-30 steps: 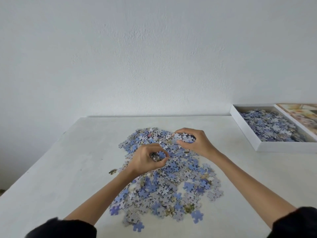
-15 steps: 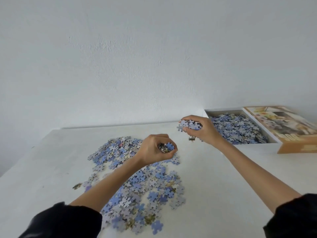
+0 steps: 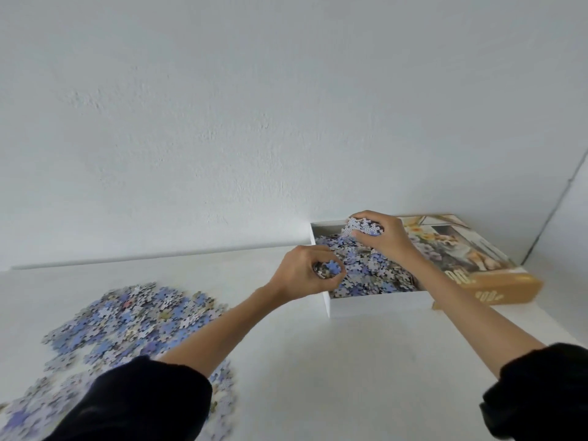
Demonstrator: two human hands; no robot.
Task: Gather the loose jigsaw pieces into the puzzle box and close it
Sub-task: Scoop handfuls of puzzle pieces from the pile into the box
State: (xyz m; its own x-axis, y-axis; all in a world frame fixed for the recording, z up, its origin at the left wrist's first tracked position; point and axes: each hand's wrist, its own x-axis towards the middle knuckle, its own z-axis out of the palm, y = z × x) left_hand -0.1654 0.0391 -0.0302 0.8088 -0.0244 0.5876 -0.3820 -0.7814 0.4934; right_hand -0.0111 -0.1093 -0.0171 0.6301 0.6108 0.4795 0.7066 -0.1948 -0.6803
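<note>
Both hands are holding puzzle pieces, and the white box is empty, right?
Not quite: the white box is not empty. The head view shows a heap of pieces lying in it. The rest is right: the left hand and the right hand each grip puzzle pieces in curled fingers.

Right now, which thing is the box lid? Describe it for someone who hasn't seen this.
On the white table, look to the far right corner by the wall. An open white tray of jigsaw pieces sits there, and the lid lies just right of it. It alone carries a printed picture on top and an orange-tan side.
</note>
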